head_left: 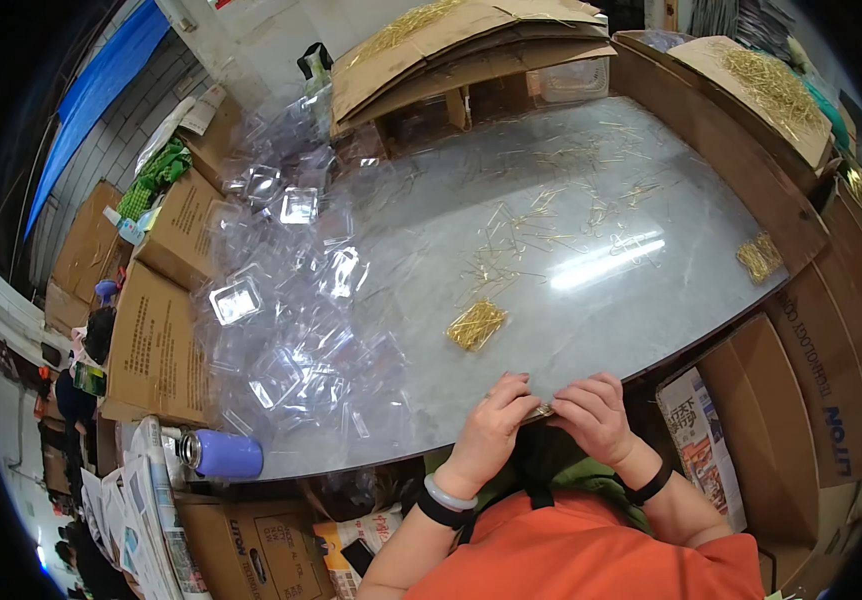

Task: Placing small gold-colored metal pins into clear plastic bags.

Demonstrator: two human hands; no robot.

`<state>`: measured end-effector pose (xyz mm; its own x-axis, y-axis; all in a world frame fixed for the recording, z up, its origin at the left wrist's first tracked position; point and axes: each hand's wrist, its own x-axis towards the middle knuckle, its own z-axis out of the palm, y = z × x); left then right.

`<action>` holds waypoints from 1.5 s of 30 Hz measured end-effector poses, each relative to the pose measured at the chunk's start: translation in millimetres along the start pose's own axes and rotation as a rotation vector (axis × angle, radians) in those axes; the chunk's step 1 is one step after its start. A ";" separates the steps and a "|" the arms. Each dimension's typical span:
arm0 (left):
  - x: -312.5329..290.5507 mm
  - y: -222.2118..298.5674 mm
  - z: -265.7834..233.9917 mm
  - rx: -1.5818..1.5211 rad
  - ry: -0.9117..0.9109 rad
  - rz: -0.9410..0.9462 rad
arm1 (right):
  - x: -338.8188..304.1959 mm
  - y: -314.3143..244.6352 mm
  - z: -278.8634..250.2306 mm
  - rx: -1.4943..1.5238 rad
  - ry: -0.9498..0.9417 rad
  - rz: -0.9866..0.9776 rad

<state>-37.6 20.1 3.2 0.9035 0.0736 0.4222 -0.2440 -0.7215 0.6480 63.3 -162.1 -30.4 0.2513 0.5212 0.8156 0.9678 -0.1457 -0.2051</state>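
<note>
At the near edge of the table, my left hand (488, 430) and my right hand (591, 415) meet with fingers curled and closed. Between their fingertips is a small shiny piece (543, 410), too little of it showing to name. Just beyond my left hand lies a compact block of gold-coloured wire pins (476, 325). Loose gold pins (526, 225) are scattered over the grey tabletop (431, 270) farther off. A second block of gold pins (759, 258) sits at the table's right corner.
A heap of clear plastic boxes (296, 290) covers the table's left side. Near it lies a purple bottle (226, 454). Cardboard boxes (156, 345) stand at the left. More pins rest on cardboard sheets (481, 50) at the back, and a cardboard wall (721, 160) borders the right.
</note>
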 end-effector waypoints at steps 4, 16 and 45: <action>-3.1 -3.7 1.9 -0.019 -0.019 -0.008 | -2.7 3.2 6.4 0.049 -0.049 -0.073; -0.5 3.1 -0.7 -0.021 -0.023 -0.008 | 4.2 6.5 2.7 0.077 -0.036 -0.161; 41.1 7.9 -8.1 0.835 -0.142 -0.355 | 8.3 1.3 -22.4 0.234 0.308 0.626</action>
<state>-5.3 23.1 30.8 0.9252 0.3404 0.1678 0.3398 -0.9399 0.0331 66.3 -176.8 -11.8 0.7765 0.1344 0.6156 0.6299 -0.1379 -0.7644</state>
